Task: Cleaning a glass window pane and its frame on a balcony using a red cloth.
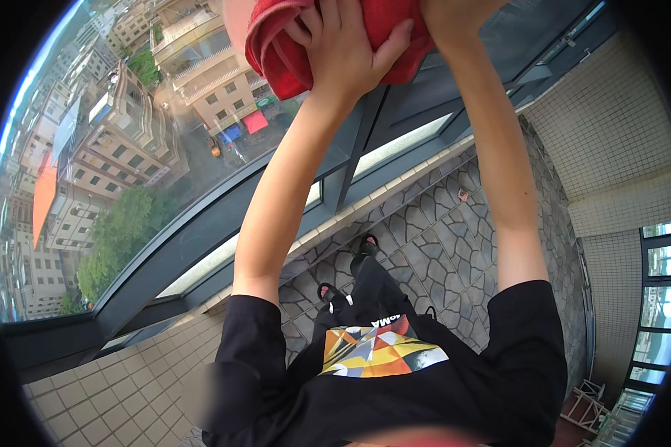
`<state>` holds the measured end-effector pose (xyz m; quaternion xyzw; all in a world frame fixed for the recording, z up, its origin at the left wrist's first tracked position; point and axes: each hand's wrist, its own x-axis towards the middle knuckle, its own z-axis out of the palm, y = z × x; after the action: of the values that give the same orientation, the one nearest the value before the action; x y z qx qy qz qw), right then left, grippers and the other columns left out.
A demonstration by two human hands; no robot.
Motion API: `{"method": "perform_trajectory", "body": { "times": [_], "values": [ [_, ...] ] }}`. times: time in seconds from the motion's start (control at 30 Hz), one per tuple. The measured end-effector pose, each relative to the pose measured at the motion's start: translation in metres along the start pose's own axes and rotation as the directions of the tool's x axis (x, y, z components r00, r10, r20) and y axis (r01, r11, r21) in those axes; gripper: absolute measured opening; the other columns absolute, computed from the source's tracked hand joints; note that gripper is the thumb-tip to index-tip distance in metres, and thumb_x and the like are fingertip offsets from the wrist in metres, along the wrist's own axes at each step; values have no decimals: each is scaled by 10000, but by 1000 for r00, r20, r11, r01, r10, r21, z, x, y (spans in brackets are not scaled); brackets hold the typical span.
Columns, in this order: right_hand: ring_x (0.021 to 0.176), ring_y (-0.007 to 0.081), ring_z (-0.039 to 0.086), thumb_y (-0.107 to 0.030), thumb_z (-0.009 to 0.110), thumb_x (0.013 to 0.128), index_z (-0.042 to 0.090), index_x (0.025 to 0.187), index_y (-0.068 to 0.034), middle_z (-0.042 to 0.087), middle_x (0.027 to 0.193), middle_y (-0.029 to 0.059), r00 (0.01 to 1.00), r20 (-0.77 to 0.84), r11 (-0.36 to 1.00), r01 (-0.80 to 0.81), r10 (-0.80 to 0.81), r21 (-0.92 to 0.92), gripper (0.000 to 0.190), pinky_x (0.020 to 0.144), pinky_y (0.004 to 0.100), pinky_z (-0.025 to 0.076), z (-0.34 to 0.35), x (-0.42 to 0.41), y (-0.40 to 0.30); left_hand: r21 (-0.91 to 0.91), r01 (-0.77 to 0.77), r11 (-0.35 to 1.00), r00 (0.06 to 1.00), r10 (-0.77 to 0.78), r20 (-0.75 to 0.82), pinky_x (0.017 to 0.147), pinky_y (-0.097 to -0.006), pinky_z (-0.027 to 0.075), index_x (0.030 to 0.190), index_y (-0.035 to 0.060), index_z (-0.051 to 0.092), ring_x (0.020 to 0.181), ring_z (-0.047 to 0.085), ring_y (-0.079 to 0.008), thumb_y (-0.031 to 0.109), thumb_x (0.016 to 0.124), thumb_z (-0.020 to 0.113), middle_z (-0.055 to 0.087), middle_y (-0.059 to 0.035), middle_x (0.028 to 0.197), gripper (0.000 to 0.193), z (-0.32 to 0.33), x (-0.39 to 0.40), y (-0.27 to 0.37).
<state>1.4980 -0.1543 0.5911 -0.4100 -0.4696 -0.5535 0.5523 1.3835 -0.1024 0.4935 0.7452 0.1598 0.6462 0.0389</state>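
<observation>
Near the top of the view a folded red cloth [285, 61], likely a towel, is bunched against the window. My left hand [344, 47] lies across it with the thumb spread and the fingertips pressing into its folds. My right hand [461, 19] is at the cloth's right edge, partly cut off by the top of the picture. Its fingers are hidden, so what they grip does not show. Behind the cloth are the window glass [201, 112] and its dark grey metal frame [363, 125].
Below the window runs a tiled ledge [335, 220]. The floor [442, 240] has a stone pattern, with a small reddish scrap [463, 194] on it. A tiled wall [609, 123] stands to the right, and a white metal rack [584, 405] at the lower right. Buildings [117, 134] show outside, far below.
</observation>
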Motion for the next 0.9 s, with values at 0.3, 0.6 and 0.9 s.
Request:
{"method": "perform_trajectory", "body": {
  "times": [0.3, 0.6, 0.9],
  "values": [
    [992, 288, 554, -58, 677, 825, 570, 1114, -56, 537, 1077, 82, 998, 18, 966, 54, -60, 253, 308, 830, 393, 423, -32, -130, 6, 172, 81, 982, 948, -129, 290, 929, -578, 287, 1371, -95, 354, 1151, 436, -470, 627, 892, 591, 432, -300, 1276, 898, 29, -151, -26],
    [959, 249, 521, -321, 753, 804, 677, 1041, -133, 600, 1023, 32, 824, 563, 990, -125, 68, 63, 312, 867, 406, 305, -89, -258, 18, 207, 173, 963, 799, -260, 542, 1161, -605, 133, 1509, 26, 365, 1479, 268, -371, 749, 868, 491, 377, -171, 1563, 975, 13, -228, -40],
    [733, 212, 563, -83, 679, 904, 550, 940, 25, 578, 917, 96, 982, 63, 945, -191, 181, 267, 172, 676, 352, 494, -116, -163, -54, 531, 76, 844, 991, -123, 54, 1156, -619, 46, 1419, 160, 510, 1485, 118, -490, 563, 893, 577, 205, -279, 1606, 667, -55, -225, -59]
  ]
}}
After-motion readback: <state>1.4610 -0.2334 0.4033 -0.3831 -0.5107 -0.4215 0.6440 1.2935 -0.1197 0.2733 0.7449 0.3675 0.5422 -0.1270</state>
